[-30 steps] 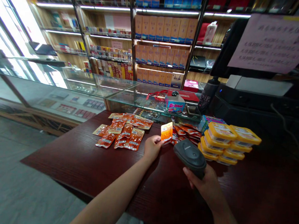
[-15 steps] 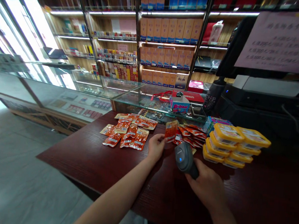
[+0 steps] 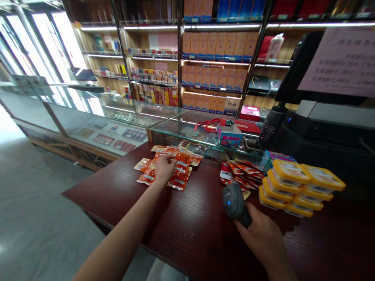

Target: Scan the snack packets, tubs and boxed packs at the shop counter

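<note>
My left hand [image 3: 165,169] is over the left pile of shiny orange snack packets [image 3: 146,178]. Its thumb and fingers pinch the edge of one orange packet [image 3: 182,162], which lies low over the others; the fingertips are partly hidden. In my right hand [image 3: 262,235] is a dark grey handheld barcode scanner [image 3: 234,200], gripped by its handle, with a blue light showing on its head. Just beyond the scanner lies a second heap of orange-red packets [image 3: 246,172], with a red and white packet [image 3: 226,173] at its left side.
Yellow-lidded plastic tubs [image 3: 290,171] are stacked right of the scanner, beside colourful boxes [image 3: 278,159]. A glass display counter [image 3: 166,124] borders the dark wooden table [image 3: 181,230]. A small blue-pink box [image 3: 229,135] stands on the glass. A monitor [image 3: 297,67] rises at right.
My left hand has moved left with an orange packet, from beside the right heap to the left pile. My right hand still holds the scanner. The view has shifted slightly.
</note>
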`<state>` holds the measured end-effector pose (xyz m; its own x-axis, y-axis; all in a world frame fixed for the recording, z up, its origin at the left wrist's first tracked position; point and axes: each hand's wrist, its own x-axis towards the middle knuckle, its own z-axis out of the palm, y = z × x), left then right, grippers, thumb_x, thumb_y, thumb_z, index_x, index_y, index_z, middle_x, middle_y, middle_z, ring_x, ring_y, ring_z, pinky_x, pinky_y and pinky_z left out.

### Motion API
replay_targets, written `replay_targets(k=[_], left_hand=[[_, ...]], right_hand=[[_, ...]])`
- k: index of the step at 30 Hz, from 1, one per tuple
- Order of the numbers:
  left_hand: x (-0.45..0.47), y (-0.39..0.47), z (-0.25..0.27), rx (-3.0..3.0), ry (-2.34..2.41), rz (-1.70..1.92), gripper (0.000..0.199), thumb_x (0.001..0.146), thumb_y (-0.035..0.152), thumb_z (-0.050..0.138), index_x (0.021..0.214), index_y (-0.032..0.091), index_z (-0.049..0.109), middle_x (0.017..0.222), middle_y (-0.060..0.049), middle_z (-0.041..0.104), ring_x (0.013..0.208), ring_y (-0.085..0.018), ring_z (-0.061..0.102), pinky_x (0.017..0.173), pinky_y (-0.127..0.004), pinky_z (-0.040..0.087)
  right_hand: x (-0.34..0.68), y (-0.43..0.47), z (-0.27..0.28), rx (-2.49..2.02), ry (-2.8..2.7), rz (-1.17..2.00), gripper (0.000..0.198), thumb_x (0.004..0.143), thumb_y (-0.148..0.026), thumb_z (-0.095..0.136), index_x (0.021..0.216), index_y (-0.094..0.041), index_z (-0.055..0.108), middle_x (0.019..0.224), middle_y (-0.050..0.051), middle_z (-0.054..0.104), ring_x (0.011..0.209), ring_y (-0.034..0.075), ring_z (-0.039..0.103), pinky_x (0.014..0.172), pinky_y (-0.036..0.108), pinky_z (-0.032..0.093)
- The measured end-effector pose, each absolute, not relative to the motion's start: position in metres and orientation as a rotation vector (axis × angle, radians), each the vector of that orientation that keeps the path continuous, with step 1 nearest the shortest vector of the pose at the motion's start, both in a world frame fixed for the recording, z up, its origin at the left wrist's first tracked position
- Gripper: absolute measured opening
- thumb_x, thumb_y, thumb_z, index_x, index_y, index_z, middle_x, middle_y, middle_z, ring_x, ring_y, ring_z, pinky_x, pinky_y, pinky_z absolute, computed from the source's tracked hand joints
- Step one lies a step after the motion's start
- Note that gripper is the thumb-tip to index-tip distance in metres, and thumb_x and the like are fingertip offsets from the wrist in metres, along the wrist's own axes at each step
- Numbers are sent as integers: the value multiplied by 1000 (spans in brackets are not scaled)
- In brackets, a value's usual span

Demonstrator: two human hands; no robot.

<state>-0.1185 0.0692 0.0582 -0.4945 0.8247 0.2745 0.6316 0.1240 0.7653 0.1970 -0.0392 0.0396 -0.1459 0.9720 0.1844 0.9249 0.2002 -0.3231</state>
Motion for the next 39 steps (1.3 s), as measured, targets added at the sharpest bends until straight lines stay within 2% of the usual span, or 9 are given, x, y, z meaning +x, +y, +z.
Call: replay_targets(k=[5,9,13,16,21,26,33,39], left_hand=[[-134,50,37,1467,2500,1149,25,79,24,54,100,17,67,86,-6,68,84,-22,62,76,-32,46],[-129,41,29,1717,2661,1120,24,82,27,52,98,18,67,99,-11,64,100,-28,56,89,-41,42],[-124,34,28,2076,2434,1141,28,85,32,49,105,21,66,112,-10,60,108,-26,51,96,-42,39],[-122,31,26,2311,2189,1061,31,82,31,53,110,25,65,122,-5,58,115,-25,48,100,-40,37],[-116,28,23,2312,2191,887,33,76,22,53,106,23,67,120,-7,60,110,-25,52,95,-41,39],[-110,25,27,2345,2200,864,28,83,32,51,104,25,67,113,-7,62,104,-25,52,92,-42,38],[-105,31,24,2281,2333,876,25,84,41,52,96,25,68,106,-8,59,102,-26,48,90,-42,36],[-103,31,21,2291,2320,907,30,84,45,51,103,27,66,113,-8,54,111,-27,44,95,-44,34]], right_hand=[[194,-43,41,-1790,-2128,162,21,85,-34,51,103,-24,56,88,3,70,80,22,66,64,29,40],[191,-45,43,-1820,-2114,163,24,86,-34,50,107,-24,55,91,4,70,81,23,66,64,29,39],[194,-42,42,-1859,-2147,236,26,86,-38,47,107,-25,55,93,4,70,82,23,66,64,29,38],[196,-41,40,-1885,-2144,256,28,86,-39,46,108,-25,54,94,5,70,83,24,66,64,30,38],[196,-41,40,-1873,-2136,250,28,86,-40,44,108,-26,54,95,5,69,83,25,65,65,31,38],[195,-41,42,-1893,-2129,286,28,85,-40,46,107,-26,55,93,4,70,83,25,66,64,30,38],[192,-45,44,-1845,-2130,175,24,87,-38,46,105,-25,55,91,4,70,79,23,66,62,29,37],[190,-44,44,-1873,-2123,142,23,86,-37,49,103,-24,58,88,3,70,78,21,66,61,28,38]])
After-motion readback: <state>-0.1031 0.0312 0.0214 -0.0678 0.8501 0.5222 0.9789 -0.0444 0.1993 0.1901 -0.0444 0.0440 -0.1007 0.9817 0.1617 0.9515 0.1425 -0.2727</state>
